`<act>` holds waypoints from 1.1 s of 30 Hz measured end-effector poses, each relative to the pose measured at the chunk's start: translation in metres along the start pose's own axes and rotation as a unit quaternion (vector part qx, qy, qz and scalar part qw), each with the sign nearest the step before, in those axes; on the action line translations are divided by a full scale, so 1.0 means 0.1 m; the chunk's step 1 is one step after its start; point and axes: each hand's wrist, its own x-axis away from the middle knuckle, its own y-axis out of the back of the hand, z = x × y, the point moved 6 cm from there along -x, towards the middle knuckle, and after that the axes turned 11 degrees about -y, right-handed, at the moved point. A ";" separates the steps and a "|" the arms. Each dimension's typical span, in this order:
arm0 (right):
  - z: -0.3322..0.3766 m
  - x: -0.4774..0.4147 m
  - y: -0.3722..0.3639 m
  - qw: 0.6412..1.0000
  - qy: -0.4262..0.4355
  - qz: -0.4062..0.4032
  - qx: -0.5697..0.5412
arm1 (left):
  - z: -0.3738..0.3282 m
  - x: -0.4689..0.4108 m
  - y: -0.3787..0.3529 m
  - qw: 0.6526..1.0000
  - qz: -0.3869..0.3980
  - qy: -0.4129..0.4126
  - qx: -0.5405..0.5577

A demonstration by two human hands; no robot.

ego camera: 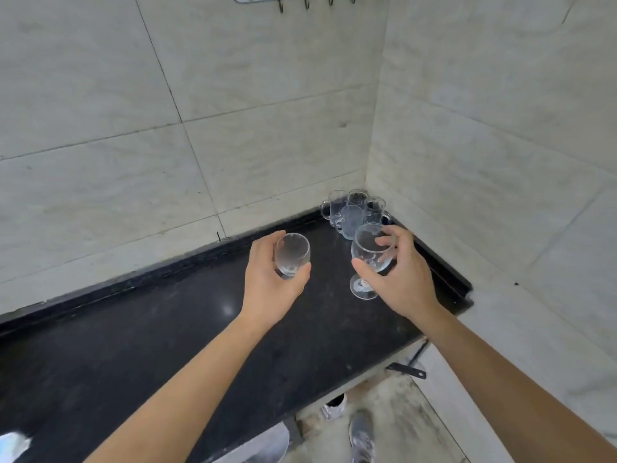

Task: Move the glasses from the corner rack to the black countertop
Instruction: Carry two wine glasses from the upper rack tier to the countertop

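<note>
My left hand grips a clear stemmed glass by its bowl, held just above the black countertop. My right hand wraps around the bowl of a second clear stemmed glass; its round foot is at or just above the counter surface. Several clear glasses and handled mugs stand bunched in the far corner of the counter against the tiled walls. The corner rack is not in view.
Pale tiled walls close the counter at the back and the right. A hook rail hangs high on the back wall. The counter's right end drops to the floor, where my shoes show. A dark bracket sticks out below the counter edge.
</note>
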 end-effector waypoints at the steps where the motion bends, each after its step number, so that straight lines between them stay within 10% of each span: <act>1: -0.06 -0.28 -0.10 1.000 -0.003 0.018 -0.002 | 0.13 -0.17 -0.11 1.000 -0.002 0.008 -0.007; 14: -0.47 -2.94 -1.31 0.987 -0.038 0.153 0.044 | 1.79 -1.82 -1.09 0.980 0.023 0.187 -0.061; 33: -1.05 -3.80 -2.76 0.968 -0.076 0.213 0.110 | 3.37 -2.41 -2.01 0.973 0.082 0.203 -0.078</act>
